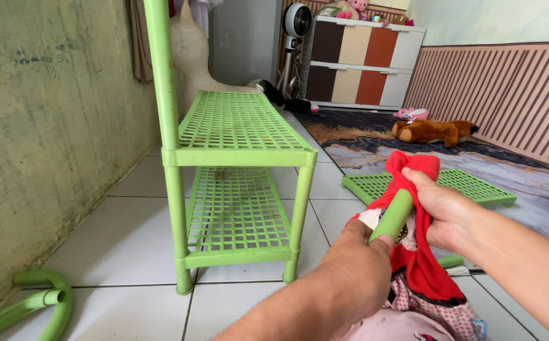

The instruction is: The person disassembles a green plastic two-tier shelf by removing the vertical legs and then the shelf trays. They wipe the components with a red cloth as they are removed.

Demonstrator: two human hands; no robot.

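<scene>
Nearest to us, our left hand (356,265) is wrapped around the lower end of a short green plastic tube (392,215), fingers pressed shut on it. The tube's long axis tilts up and away to the right, and its upper end runs into the red cloth (421,252) that our right hand (441,211) bunches over it, fingers pinched on the fabric. So the cloth end sits just beyond and right of the left grip, and the right hand is the one on it. The tube's top is hidden under the cloth, and its bottom inside the fist. Past the hands stands the green slatted rack (239,158); a loose green shelf panel (451,184) lies flat on the floor. At lower left, curved green tubes (34,303) are cut off by the frame.
</scene>
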